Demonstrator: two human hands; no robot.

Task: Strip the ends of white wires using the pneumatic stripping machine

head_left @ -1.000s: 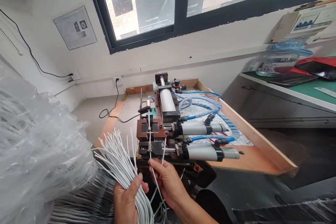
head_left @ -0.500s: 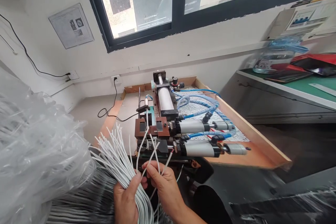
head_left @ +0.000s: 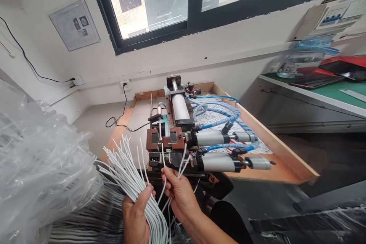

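Observation:
My left hand [head_left: 137, 213] is wrapped round a thick bundle of pale grey cables [head_left: 128, 164], whose free ends fan out up and to the left. My right hand [head_left: 181, 194] pinches a single cable [head_left: 163, 156] that stands upright, its upper end at the front of the machine [head_left: 166, 139] between brown blocks. Two or so more cables [head_left: 183, 162] rise beside my right fingers and lean right, one with a reddish tip. The machine has silver cylinders [head_left: 210, 137] and blue air hoses [head_left: 220, 122].
A wooden-edged tray [head_left: 274, 141] surrounds the machine. Clear plastic wrapping [head_left: 42, 160] bulges at the left above more cables [head_left: 88, 221]. On the right, a green shelf [head_left: 343, 87] holds a plastic jug [head_left: 303, 61]. A black power cord [head_left: 126, 103] runs from the wall.
My right hand has shifted slightly from the bundle and now holds one cable upright against the machine's front. The other loose cables lean further right. My left hand stays on the bundle.

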